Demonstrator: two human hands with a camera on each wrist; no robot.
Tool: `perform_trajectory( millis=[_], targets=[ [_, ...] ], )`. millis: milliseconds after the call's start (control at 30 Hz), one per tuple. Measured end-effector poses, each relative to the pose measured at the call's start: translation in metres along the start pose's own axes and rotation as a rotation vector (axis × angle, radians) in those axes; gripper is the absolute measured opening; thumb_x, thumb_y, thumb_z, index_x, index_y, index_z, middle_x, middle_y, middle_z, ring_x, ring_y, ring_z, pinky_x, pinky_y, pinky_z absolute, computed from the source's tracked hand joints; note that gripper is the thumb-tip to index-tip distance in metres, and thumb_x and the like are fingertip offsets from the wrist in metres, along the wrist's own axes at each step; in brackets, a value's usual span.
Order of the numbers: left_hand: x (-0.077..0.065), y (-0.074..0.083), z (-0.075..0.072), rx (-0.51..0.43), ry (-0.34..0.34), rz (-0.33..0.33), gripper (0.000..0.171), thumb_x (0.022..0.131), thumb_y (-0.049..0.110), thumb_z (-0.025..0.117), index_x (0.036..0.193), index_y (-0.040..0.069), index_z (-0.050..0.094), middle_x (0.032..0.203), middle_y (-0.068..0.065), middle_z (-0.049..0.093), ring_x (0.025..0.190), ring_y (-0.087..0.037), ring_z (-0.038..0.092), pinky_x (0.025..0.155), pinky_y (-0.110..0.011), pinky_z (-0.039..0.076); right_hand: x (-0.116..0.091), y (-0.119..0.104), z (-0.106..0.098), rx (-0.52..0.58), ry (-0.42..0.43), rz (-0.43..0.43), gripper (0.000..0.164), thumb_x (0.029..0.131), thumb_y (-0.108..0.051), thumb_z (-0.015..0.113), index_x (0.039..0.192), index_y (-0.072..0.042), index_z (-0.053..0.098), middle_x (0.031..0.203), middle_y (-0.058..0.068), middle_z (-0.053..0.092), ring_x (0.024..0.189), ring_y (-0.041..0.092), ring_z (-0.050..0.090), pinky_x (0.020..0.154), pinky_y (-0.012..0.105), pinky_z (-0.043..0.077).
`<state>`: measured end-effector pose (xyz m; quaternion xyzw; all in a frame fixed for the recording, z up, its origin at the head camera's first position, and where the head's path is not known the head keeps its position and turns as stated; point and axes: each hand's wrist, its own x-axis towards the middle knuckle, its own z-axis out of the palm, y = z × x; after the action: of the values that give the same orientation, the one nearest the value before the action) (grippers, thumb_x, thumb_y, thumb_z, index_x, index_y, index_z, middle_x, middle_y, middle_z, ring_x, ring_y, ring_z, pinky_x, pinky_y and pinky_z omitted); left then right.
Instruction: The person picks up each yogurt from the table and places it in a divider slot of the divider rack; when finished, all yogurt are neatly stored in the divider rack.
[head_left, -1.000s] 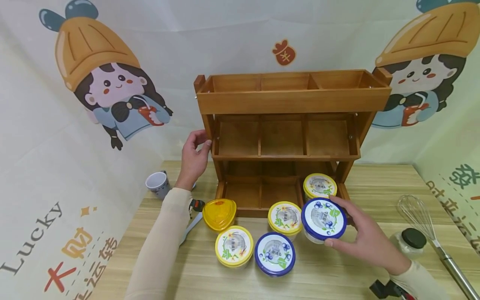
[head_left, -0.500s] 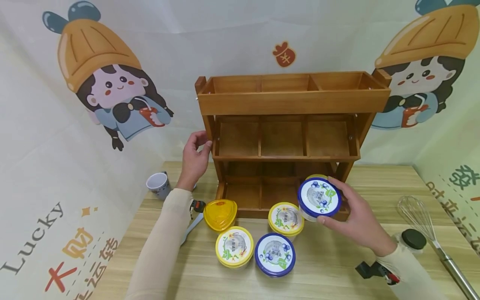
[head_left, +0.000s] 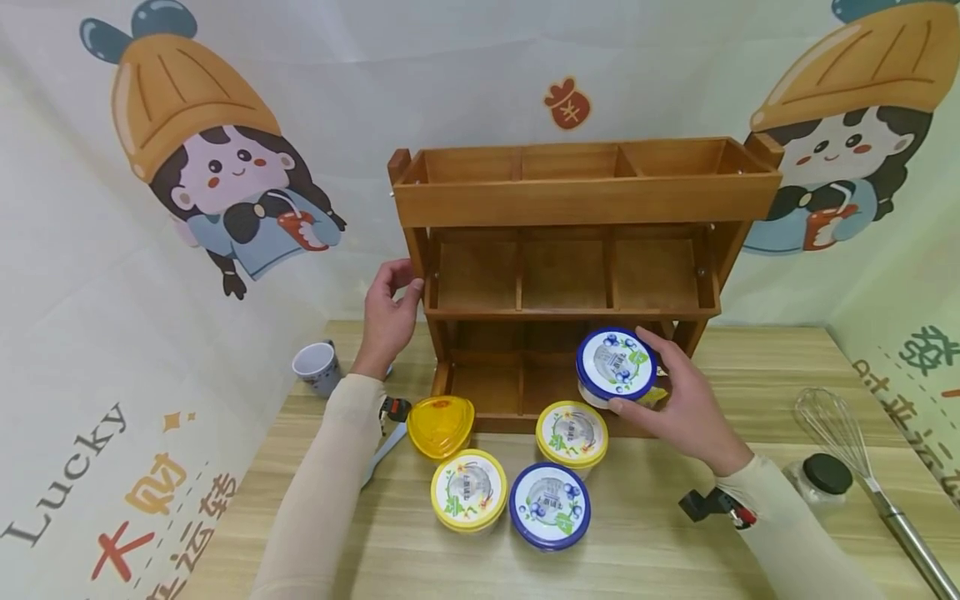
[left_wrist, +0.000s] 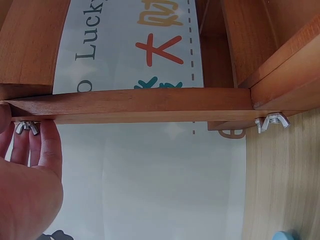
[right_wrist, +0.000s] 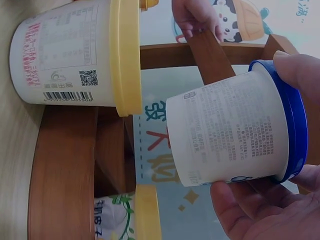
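My right hand (head_left: 693, 407) grips a blue-lidded tub (head_left: 617, 365) by its rim, thumb and fingers on opposite sides. The right wrist view shows this white tub (right_wrist: 230, 130) held off the table. Behind it, a yellow-lidded tub (head_left: 657, 395) in the rack's bottom right compartment is mostly hidden. My left hand (head_left: 392, 317) holds the left side post of the wooden rack (head_left: 585, 202); in the left wrist view its fingers (left_wrist: 50, 147) lie against the post beside a wing nut. Before the rack stand two yellow-lidded tubs (head_left: 572, 433) (head_left: 468, 490) and another blue-lidded tub (head_left: 550, 506).
An amber-yellow container (head_left: 440, 425) stands at the rack's front left. A mug (head_left: 317, 368) and a pale blue-handled utensil (head_left: 384, 455) are at the left. To the right lie a whisk (head_left: 862, 467) and a black-lidded jar (head_left: 823, 475). A printed cloth (head_left: 465, 75) hangs behind.
My right hand has carried the blue-lidded tub up and to the left, toward the rack's bottom tier, partly covering the yellow-lidded tub there. My left hand stays on the rack.
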<state>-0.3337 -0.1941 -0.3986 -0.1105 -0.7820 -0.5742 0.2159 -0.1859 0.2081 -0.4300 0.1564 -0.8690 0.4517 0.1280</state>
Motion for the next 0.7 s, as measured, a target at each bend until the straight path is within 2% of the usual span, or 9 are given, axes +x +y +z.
perform_trajectory(
  millis=[100,200,267,300,467,600,700],
  targets=[
    [0.001,0.0,0.0,-0.008,0.001,0.006,0.033,0.107,0.014,0.062,0.137,0.002,0.058,0.128,-0.02,0.063,0.124,-0.03,0.061,0.108,-0.053,0.053,0.006,-0.001,0.005,-0.014,-0.007,0.007,0.097,0.085,-0.026,0.09,0.163,-0.007,0.035,0.149,0.018,0.053,0.128,0.035,0.059,0.097,0.019,0.052],
    [0.002,0.0,0.0,-0.013,-0.001,0.006,0.033,0.107,0.014,0.062,0.137,0.001,0.057,0.128,-0.02,0.062,0.123,-0.03,0.061,0.108,-0.053,0.053,0.013,-0.002,0.011,-0.029,-0.021,0.026,0.098,0.086,-0.031,0.09,0.164,-0.01,0.034,0.152,0.018,0.052,0.131,0.036,0.058,0.103,0.04,0.058],
    [0.002,0.0,-0.001,-0.012,0.0,0.002,0.033,0.107,0.014,0.062,0.137,0.001,0.057,0.128,-0.02,0.062,0.123,-0.03,0.061,0.109,-0.052,0.053,0.017,-0.004,0.016,-0.039,-0.035,0.039,0.099,0.087,-0.034,0.089,0.165,-0.011,0.032,0.155,0.019,0.05,0.134,0.038,0.057,0.106,0.054,0.056],
    [0.002,0.0,-0.001,-0.007,-0.001,-0.001,0.033,0.107,0.014,0.062,0.137,0.001,0.057,0.128,-0.02,0.062,0.124,-0.029,0.061,0.109,-0.052,0.053,0.018,-0.004,0.018,-0.034,-0.044,0.043,0.099,0.087,-0.035,0.088,0.165,-0.01,0.032,0.156,0.02,0.048,0.135,0.04,0.056,0.107,0.058,0.054],
    [0.0,0.0,-0.001,0.005,-0.004,-0.011,0.033,0.108,0.015,0.062,0.138,0.002,0.057,0.128,-0.019,0.063,0.124,-0.028,0.061,0.11,-0.05,0.052,0.028,-0.005,0.03,-0.033,-0.1,0.073,0.101,0.089,-0.034,0.086,0.165,-0.007,0.027,0.158,0.023,0.044,0.138,0.044,0.053,0.108,0.06,0.052],
    [0.0,0.0,-0.001,-0.009,-0.007,0.002,0.033,0.107,0.014,0.062,0.137,0.001,0.057,0.127,-0.02,0.062,0.123,-0.03,0.061,0.109,-0.053,0.053,0.034,-0.004,0.038,-0.08,-0.125,0.079,0.102,0.088,-0.034,0.086,0.165,-0.004,0.027,0.156,0.025,0.044,0.138,0.045,0.053,0.108,0.061,0.052],
    [0.0,0.0,-0.001,-0.014,-0.009,0.005,0.032,0.107,0.014,0.062,0.137,0.001,0.058,0.128,-0.019,0.062,0.123,-0.029,0.061,0.108,-0.053,0.053,0.038,-0.004,0.044,-0.116,-0.144,0.082,0.102,0.089,-0.035,0.085,0.164,-0.001,0.026,0.156,0.027,0.044,0.14,0.046,0.051,0.112,0.064,0.047]
  ],
)
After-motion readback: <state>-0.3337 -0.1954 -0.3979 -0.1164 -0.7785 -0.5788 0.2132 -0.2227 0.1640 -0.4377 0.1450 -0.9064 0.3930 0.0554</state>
